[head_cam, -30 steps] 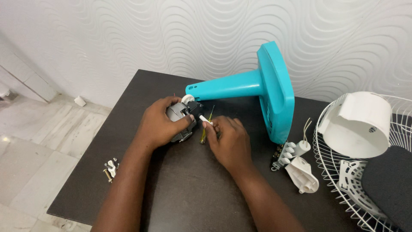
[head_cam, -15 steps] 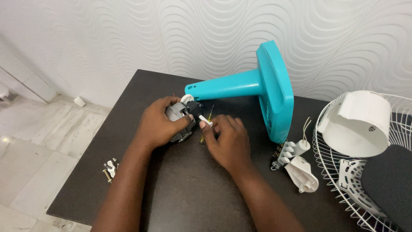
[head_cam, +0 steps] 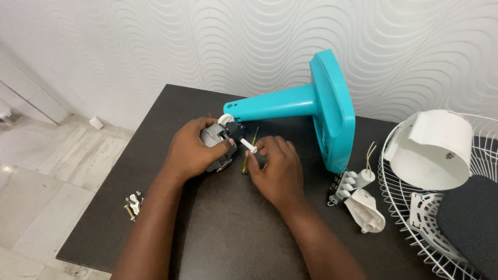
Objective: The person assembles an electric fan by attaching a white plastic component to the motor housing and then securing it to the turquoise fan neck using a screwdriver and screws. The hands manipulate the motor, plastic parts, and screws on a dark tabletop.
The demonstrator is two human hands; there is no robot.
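My left hand (head_cam: 194,150) grips a small grey fan motor (head_cam: 215,140) on the dark table (head_cam: 228,233). My right hand (head_cam: 275,168) pinches a small white peg (head_cam: 248,145) that sticks out from the motor's right side. A thin yellow-handled screwdriver (head_cam: 246,163) lies on the table between the two hands, partly under my right fingers. Just behind the motor lies the turquoise fan stand (head_cam: 306,111) on its side, its neck pointing at the motor.
A white wire fan grille (head_cam: 415,218) holds a white motor cover (head_cam: 433,150) and a dark part at the right. White switch parts (head_cam: 358,194) lie near the stand's base. Screws and small bits (head_cam: 133,204) sit by the table's left edge.
My right hand has shifted slightly; the white peg now shows more clearly between my fingertips. My left hand keeps its grip on the motor.
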